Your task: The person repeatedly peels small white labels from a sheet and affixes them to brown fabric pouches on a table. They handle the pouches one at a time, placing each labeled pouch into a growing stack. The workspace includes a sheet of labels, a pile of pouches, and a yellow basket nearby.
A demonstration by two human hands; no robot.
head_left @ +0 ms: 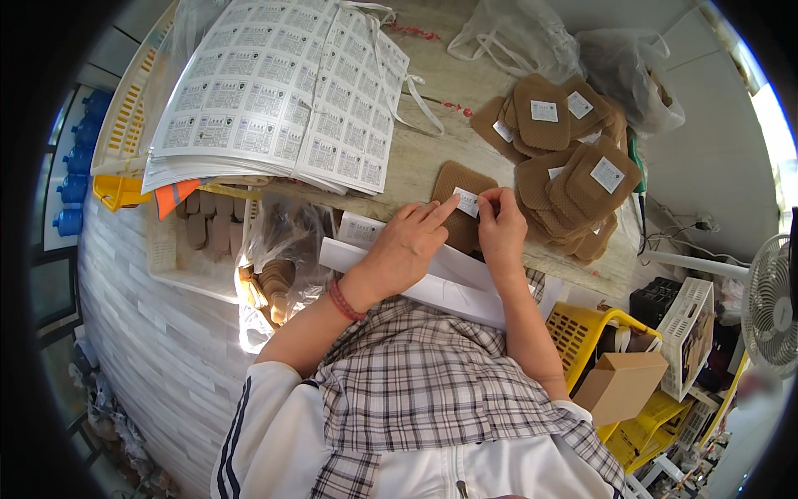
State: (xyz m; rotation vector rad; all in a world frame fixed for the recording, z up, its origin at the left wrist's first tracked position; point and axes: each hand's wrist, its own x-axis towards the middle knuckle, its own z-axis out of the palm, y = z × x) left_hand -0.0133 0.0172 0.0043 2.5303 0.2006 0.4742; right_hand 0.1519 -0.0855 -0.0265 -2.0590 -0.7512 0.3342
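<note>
A brown textured pad (453,176) with rounded corners lies at the table's near edge, a small white label (467,203) on its face. My left hand (407,247) rests over the pad's left side with fingers stretched out, the fingertips touching the label. At the label's right edge, the thumb and fingers of my right hand (502,233) are pinched together. Below my hands, a long white paper strip (432,287) lies across my lap, and a printed label sheet (357,229) shows beside my left wrist.
Labelled brown pads (573,179) are piled to the right. A thick stack of printed label sheets (274,91) covers the table's left. Clear plastic bags (519,37) lie at the back. A yellow basket (573,337) with a cardboard box (619,384) and a fan (771,308) stand at right.
</note>
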